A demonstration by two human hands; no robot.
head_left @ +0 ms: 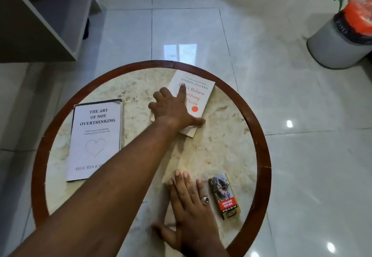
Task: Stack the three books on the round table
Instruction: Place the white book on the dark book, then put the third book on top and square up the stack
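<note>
On the round table (259,136), a marble top with a brown wooden rim, lie two books that I can see. A large white book titled "The Art of Not Overthinking" (96,142) lies flat at the left. A dark edge runs along its top and left side, and I cannot tell whether another book lies under it. A smaller white book with orange lettering (198,96) sits at the far right, turned at an angle. My left hand (171,110) spans it, fingers over its left edge and thumb at its right edge. My right hand (189,202) rests flat on the marble near the front.
A small cigarette pack (224,196) lies just right of my right hand. On the glossy tiled floor stands a grey bin (338,41) with an orange bag at the far right. A dark cabinet (40,21) stands at the upper left.
</note>
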